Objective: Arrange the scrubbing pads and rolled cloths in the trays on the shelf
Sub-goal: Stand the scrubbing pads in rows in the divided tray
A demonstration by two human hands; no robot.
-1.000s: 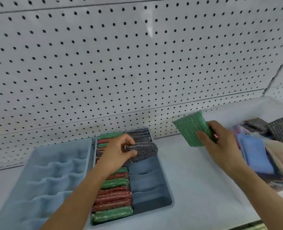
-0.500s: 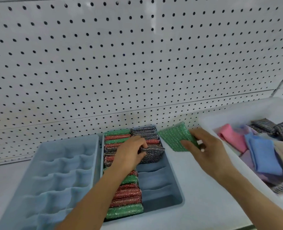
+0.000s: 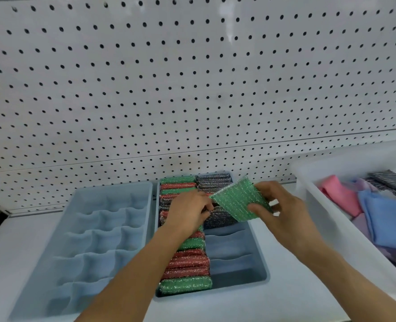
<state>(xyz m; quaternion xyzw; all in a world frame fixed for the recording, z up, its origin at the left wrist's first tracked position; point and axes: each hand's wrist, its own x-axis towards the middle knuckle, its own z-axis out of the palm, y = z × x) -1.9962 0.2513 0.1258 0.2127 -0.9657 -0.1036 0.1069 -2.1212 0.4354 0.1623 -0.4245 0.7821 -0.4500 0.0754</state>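
Note:
My right hand (image 3: 285,214) pinches a green scrubbing pad (image 3: 238,201) between thumb and fingers, tilted above the back of the divided blue tray (image 3: 260,271). My left hand (image 3: 187,211) lies over that tray, its fingers curled on the left end of a dark grey scrubbing pad (image 3: 220,218) sitting in the right column. The tray's left column is packed with green and red pads (image 3: 185,263). More grey pads (image 3: 213,180) fill the right column's back slots; its front slots hold nothing.
An empty light blue tray (image 3: 113,190) with wavy dividers stands to the left. A white bin (image 3: 331,221) at the right holds a blue cloth (image 3: 387,219), a pink cloth (image 3: 340,198) and grey pads (image 3: 387,180). Pegboard wall (image 3: 192,89) rises behind the shelf.
My right hand has carried the green pad leftward from the bin to above the tray. My left hand has lowered the grey pad into the right column.

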